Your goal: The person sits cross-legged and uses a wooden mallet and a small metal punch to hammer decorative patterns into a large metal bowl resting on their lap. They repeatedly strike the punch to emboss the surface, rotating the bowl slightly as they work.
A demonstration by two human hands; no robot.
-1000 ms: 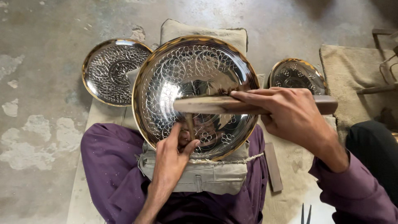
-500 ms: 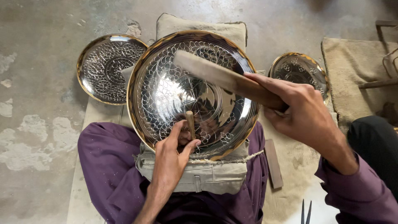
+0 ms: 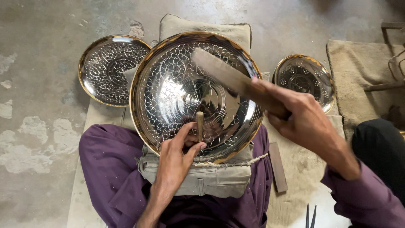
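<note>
Now your left hand (image 3: 179,158) pinches the punch (image 3: 199,126) upright on the big plate (image 3: 168,84), which rests on your lap; your right hand (image 3: 310,124) clasps the raised mallet (image 3: 236,82). The tip's contact seems blurred: an off-centre blow could skid and mar the pattern.

An engraved metal plate (image 3: 113,69) lies left of the hands, a smaller engraved dish (image 3: 304,80) right, scissor tips (image 3: 310,216) below.
</note>
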